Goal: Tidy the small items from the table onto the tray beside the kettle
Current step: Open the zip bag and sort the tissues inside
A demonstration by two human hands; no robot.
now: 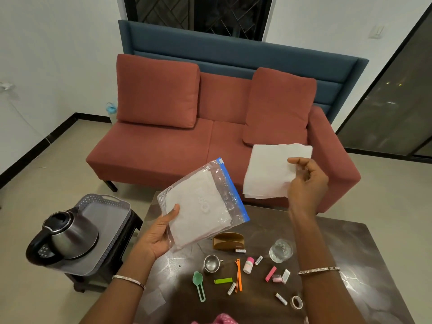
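Note:
My left hand grips a clear zip bag with a blue seal strip and white tissues inside, held above the table's far left. My right hand pinches a white folded tissue in the air over the table's far edge. On the dark table lie several small items: a brown holder, a steel cup, a green spoon, a green clip, an orange tie, a small pink-capped bottle, a glass and a tape roll.
A grey perforated tray sits on a dark stool at the left, with a steel kettle on its near part. A red sofa stands behind the table. Small white sachets and pink pieces lie among the items.

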